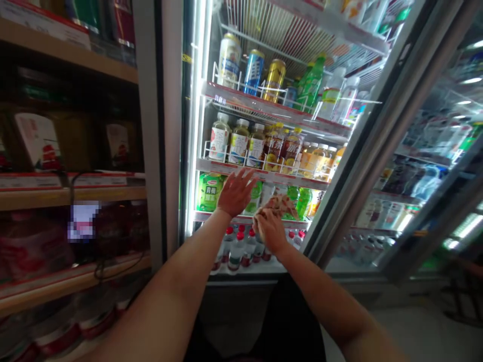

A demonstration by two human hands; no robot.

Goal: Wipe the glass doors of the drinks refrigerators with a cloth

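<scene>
My left hand (pixel 237 193) is stretched out with its fingers spread, in front of the shelf edge below the tea bottles. It holds nothing. A green drink pack (pixel 209 192) stands just left of it. My right hand (pixel 270 230) is closed on a crumpled patterned cloth (pixel 282 205), whose loose end sticks out to the upper right. Behind the cloth are green bottles (pixel 304 202), partly hidden. Below my hands, red-capped bottles (pixel 237 252) stand on the fridge floor. Several tea bottles (pixel 238 142) line the shelf above.
The lit fridge has white wire shelves with cans (pixel 254 71) and bottles higher up. Its metal-framed glass door (pixel 368 125) stands along the right. At left, a wooden shelf (pixel 75 198) holds dark bottles and jugs, with a cable hanging there.
</scene>
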